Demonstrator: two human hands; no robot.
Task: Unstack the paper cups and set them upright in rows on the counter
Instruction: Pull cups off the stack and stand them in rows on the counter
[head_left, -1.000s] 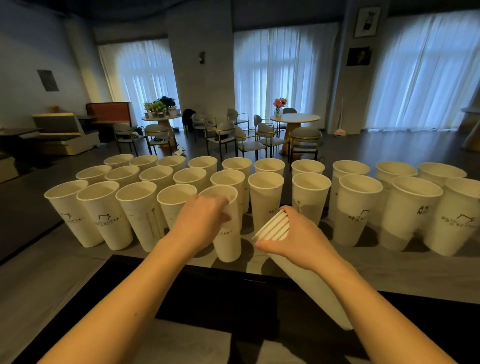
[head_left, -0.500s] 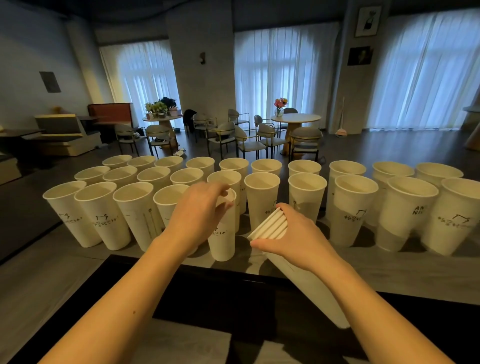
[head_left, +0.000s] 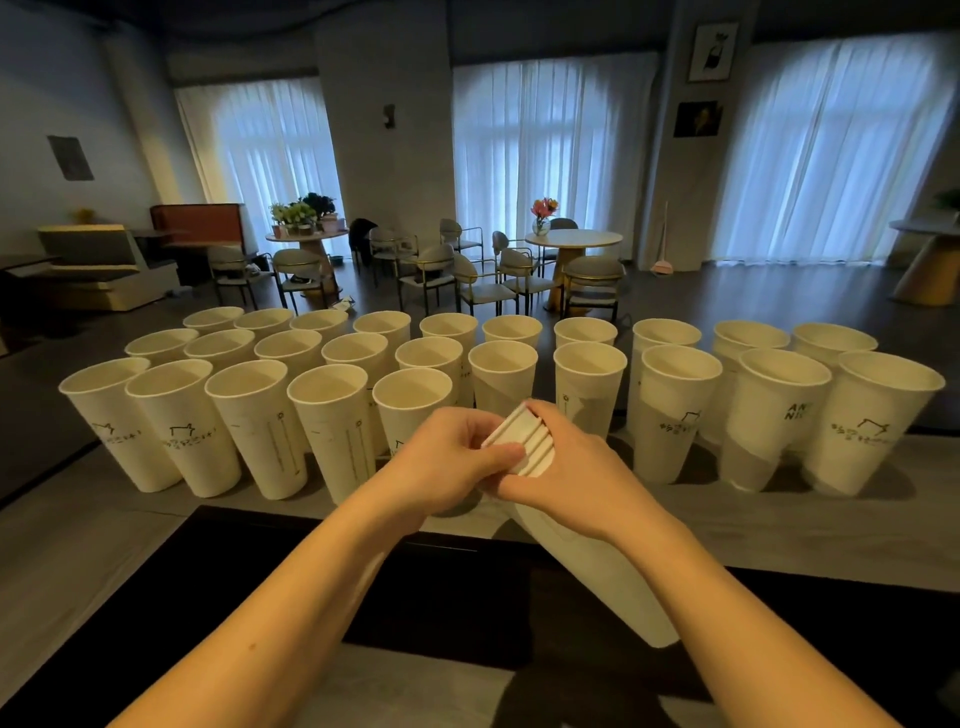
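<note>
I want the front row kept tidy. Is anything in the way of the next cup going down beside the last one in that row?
Nothing visible. The bare grey counter right of the fifth front-row white paper cup is open; only both hands and the tilted stack of nested white paper cups hover above it.

White paper cups (head_left: 332, 426) with dark line prints on grey counter (head_left: 779, 525).

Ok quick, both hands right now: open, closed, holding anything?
Left hand: closed, fingers pinching the top rim of the cup stack.
Right hand: closed around the same cup stack, holding it tilted above the counter.
</note>
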